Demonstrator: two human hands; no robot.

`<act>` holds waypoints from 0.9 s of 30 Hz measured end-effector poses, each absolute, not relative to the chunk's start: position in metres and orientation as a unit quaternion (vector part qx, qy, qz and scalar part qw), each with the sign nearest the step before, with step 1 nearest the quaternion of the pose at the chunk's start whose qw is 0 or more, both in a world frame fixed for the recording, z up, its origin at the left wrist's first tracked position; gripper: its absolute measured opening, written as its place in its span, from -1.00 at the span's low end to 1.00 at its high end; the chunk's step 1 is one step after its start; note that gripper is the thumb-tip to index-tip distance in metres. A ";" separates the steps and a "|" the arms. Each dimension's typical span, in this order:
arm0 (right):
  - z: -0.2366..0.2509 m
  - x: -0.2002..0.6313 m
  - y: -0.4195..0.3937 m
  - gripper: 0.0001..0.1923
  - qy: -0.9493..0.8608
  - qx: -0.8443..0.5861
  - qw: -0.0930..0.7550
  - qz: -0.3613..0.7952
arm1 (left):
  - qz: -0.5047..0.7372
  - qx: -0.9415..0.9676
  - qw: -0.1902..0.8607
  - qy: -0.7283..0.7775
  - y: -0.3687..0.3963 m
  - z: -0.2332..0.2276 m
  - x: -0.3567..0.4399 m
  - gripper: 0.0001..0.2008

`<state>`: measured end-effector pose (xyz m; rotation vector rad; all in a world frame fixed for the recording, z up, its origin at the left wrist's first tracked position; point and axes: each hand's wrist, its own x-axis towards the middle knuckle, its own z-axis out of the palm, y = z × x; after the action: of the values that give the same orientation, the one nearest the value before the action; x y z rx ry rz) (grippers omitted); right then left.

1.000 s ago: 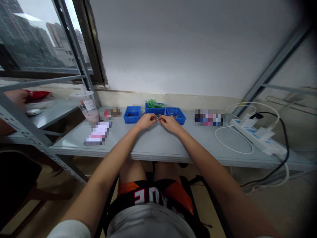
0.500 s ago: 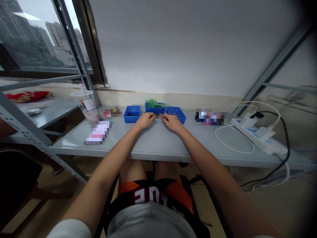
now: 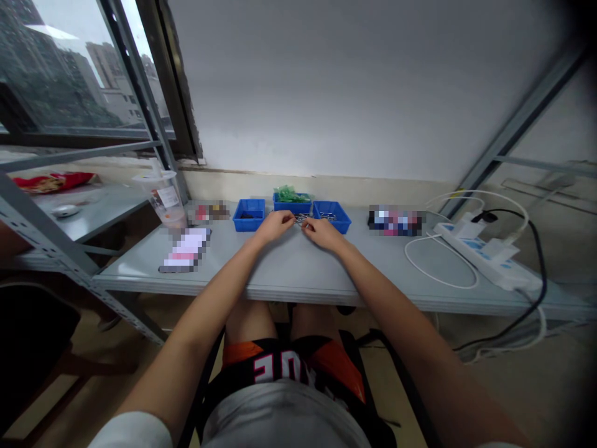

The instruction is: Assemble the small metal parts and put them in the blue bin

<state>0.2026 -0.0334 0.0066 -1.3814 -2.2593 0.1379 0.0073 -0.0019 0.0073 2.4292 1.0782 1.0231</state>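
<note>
My left hand (image 3: 278, 224) is closed in a pinch, low over the table in front of the blue trays; what its fingertips hold is too small to make out. Close by on the right, my right hand (image 3: 320, 233) also pinches, its fingertips near small shiny metal pieces (image 3: 303, 218) lying between the hands. Dark small items lie in the left blue tray (image 3: 237, 223). The middle blue tray (image 3: 292, 206) is heaped with green plastic packets (image 3: 290, 194). Beside my right hand, the right blue tray (image 3: 346, 225) contains thin shiny metal pieces.
A plastic drink cup (image 3: 164, 198) and a phone (image 3: 187, 247) stand and lie at the left. To the right are a blurred-out dark item (image 3: 395, 221) and a white power strip (image 3: 485, 256) with looping cables. The grey table (image 3: 298, 274) meets a wall behind.
My right hand has shifted slightly left and down, and more of the shiny pieces show between the hands. The left hand stays nearly in place.
</note>
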 end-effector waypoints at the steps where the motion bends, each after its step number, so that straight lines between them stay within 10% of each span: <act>1: 0.007 0.204 -0.033 -0.85 -0.823 -0.506 0.252 0.051 | 0.355 0.843 0.144 0.378 -0.001 0.007 0.007 -0.79; 11: 0.010 0.209 -0.030 -0.80 -0.792 -0.483 0.369 0.054 | 0.303 0.864 0.150 0.373 -0.001 0.005 0.006 -0.79; 27: 0.005 0.206 -0.030 -0.86 -0.817 -0.496 0.272 0.117 | 0.348 0.852 0.112 0.375 -0.004 0.012 0.007 -0.78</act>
<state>0.2063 -0.0300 0.0053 -1.3346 -2.1985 0.3156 0.0066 -0.0039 0.0118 2.5007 1.1016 1.0230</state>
